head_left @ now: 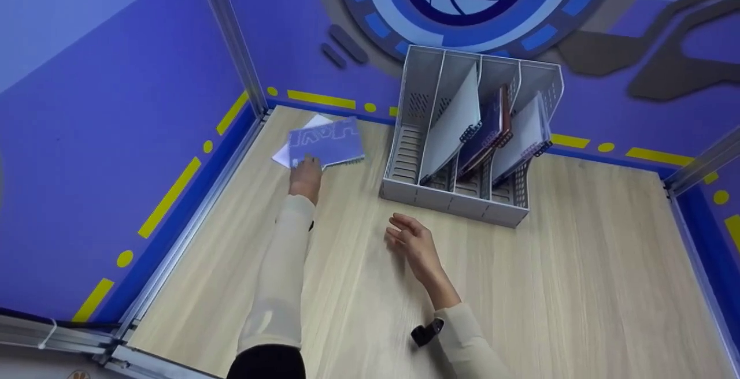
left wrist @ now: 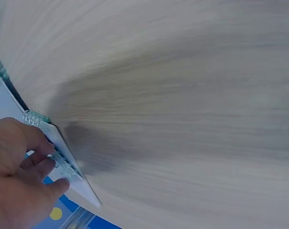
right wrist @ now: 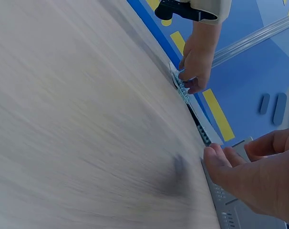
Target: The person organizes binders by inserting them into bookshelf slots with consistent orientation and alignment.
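A purple spiral notebook [head_left: 341, 145] with pale lettering lies over white paper or a white-covered notebook [head_left: 281, 156] at the table's back left. My left hand [head_left: 306, 178] is at the purple notebook's near left corner. In the left wrist view the left hand [left wrist: 20, 171] has loosely bent fingers right at the spiral bindings [left wrist: 63, 164], with no pinch showing. My right hand [head_left: 417, 247] hovers over the table in front of the grey file organizer [head_left: 457, 201], its fingers loosely bent and nothing in them. The right wrist view shows this right hand [right wrist: 259, 171] beside the organizer.
The organizer has several upright slots. A white notebook [head_left: 454, 122], a dark purple notebook [head_left: 483, 122], a brown one [head_left: 505, 118] and pale spiral notebooks [head_left: 523, 136] lean in it. Blue-purple panels [head_left: 115, 136] and metal rails [head_left: 191, 240] border the wooden table [head_left: 601, 263].
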The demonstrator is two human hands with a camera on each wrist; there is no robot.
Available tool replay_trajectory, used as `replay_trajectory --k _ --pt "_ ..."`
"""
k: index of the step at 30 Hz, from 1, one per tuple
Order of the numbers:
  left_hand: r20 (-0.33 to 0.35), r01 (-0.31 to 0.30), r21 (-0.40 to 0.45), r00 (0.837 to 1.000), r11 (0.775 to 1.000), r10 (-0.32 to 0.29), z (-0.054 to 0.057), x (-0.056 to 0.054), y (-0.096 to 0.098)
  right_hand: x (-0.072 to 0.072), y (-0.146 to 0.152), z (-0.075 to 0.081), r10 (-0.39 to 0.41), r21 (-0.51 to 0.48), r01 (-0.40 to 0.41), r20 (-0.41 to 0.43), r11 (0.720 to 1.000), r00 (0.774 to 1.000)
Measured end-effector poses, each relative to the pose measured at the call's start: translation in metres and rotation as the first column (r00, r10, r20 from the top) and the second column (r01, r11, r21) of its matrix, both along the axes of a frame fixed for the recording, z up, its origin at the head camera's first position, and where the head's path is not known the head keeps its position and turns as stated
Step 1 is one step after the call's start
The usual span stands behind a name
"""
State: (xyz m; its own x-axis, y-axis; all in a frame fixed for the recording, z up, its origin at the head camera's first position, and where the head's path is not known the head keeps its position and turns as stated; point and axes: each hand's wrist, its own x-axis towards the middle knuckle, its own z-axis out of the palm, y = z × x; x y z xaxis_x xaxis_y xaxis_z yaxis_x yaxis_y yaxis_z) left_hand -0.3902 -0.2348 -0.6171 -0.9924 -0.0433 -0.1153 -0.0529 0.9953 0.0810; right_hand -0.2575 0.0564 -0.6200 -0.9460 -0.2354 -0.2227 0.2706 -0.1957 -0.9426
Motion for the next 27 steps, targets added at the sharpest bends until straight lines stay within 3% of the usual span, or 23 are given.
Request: replay_trajectory --k 12,16,20,23,25,27 --pt "0.066 -0.049 0.077 0.997 0.996 0.044 -0.005 0.004 -0.023 -0.001 0.002 0.000 -0.005 0.008 0.005 0.005 1.000 1.000" --pt "0.079 -0.104 0.117 0.992 0.988 0.096 -0.004 0.011 -0.028 -0.001 0.001 0.001 -0.005 0.013 0.005 0.013 1.000 1.000" --pt "0.047 -0.103 0.071 0.994 0.992 0.100 -0.004 0.022 -0.029 0.000 -0.001 0.002 -0.011 0.028 0.011 0.012 1.000 1.000" --pt "-0.015 -0.099 0.087 0.995 0.991 0.101 -0.004 0.031 -0.026 0.000 -0.002 0.003 -0.017 0.030 0.017 0.009 0.999 1.000" --pt "-0.070 -0.123 0.226 0.987 0.966 0.142 -0.005 0.040 -0.022 0.000 -0.003 0.003 -0.020 0.028 0.020 0.007 0.999 1.000" --pt "-0.146 -0.099 0.274 0.979 0.957 0.143 -0.008 0.048 -0.021 0.000 -0.005 0.003 -0.019 0.028 0.019 0.009 0.999 1.000"
